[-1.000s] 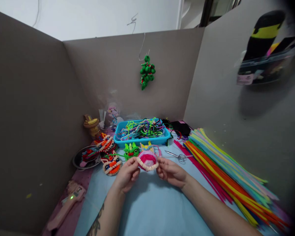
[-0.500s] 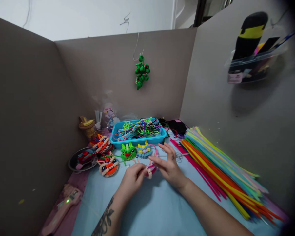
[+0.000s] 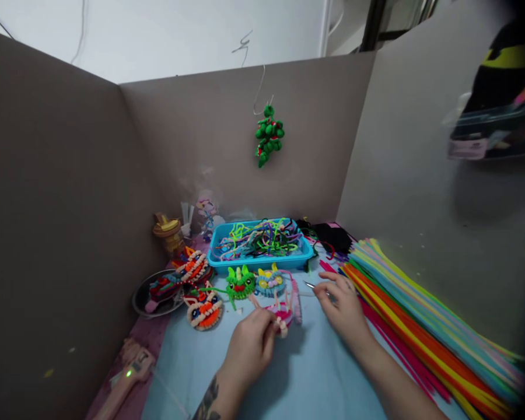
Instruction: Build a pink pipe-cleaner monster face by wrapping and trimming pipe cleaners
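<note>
My left hand (image 3: pixel 251 344) is closed, pinching a small pink and white pipe-cleaner piece (image 3: pixel 284 315) with pale ends sticking up, held above the blue table cover. To the right, my right hand (image 3: pixel 341 303) has its fingers bent around a pair of scissors (image 3: pixel 309 284). The pointed tip shows to the left of the fingers, while the handles are mostly hidden under the hand. Behind the pink piece sit a green pipe-cleaner animal head (image 3: pixel 240 283) and a blue and yellow one (image 3: pixel 270 282). A pink fuzzy strip (image 3: pixel 296 303) lies beside it.
A blue tray (image 3: pixel 219 265) of pipe-cleaner scraps stands at the back. Long coloured pipe cleaners (image 3: pixel 415 315) lie along the right wall. On the left are orange animal heads (image 3: pixel 205 309), a metal bowl (image 3: pixel 140 306) and a pink glue gun (image 3: pixel 126 382). A green ornament (image 3: pixel 269 137) hangs behind.
My right hand has moved right, away from the pink piece, onto the scissors. My left hand still holds the pink piece. The view has turned slightly left.
</note>
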